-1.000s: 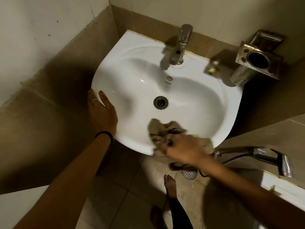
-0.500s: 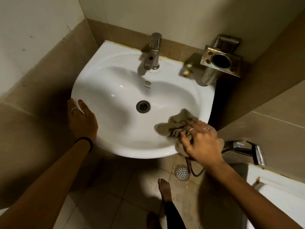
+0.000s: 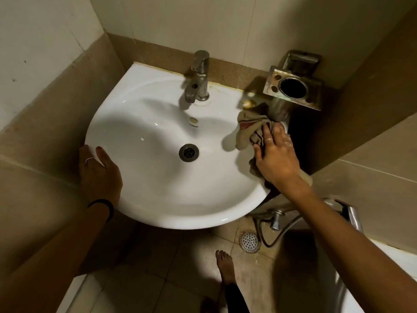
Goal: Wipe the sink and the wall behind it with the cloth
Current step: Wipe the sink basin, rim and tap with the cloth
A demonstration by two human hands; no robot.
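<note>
right hand pressing cloth, sink rim

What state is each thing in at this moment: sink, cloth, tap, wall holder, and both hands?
sink: basin holds nothing, no standing water seen.
drain: open, unplugged.
cloth: crumpled, lying on the sink's right rim.
tap: no water running.
wall holder: cup ring has nothing in it.
right hand: fingers spread, pressing the cloth down.
left hand: resting flat on the sink's left rim.
</note>
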